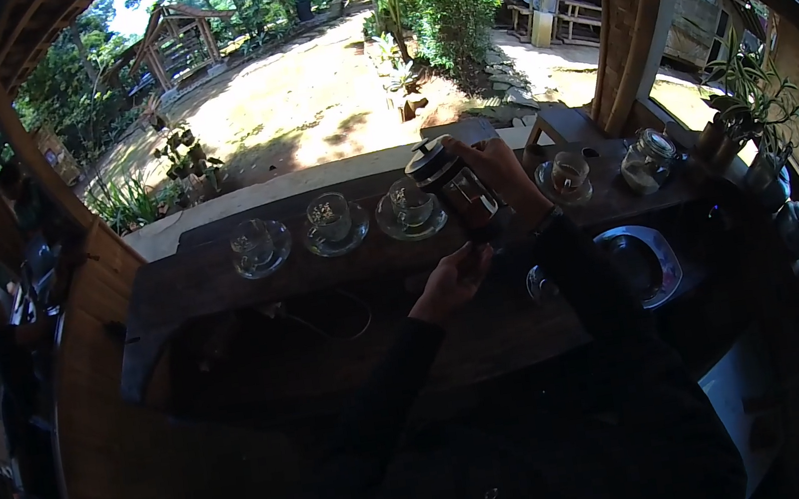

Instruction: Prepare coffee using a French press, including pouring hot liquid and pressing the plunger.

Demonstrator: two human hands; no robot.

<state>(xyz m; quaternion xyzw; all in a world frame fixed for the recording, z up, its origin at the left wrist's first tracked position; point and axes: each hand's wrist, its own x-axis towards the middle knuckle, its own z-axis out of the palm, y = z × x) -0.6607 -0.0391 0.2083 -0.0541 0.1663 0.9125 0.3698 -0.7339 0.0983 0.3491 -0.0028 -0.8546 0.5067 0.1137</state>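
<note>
My right hand grips a French press near its top, with the thumb at the lid. The press has a dark, shiny lid and dark liquid inside; it is tilted, its top leaning left toward a glass cup on a saucer. Against the lower end of the press my left hand is closed, supporting it from below. Left of that cup stand two more glass cups, one nearer and one farther left, each on a clear saucer. I cannot tell whether liquid is flowing.
To the right of the press are another glass cup on a saucer and a lidded glass jar. A tray with a pale patterned rim lies on the dark wooden table's lower level. Potted plants stand far right; people are at the far left.
</note>
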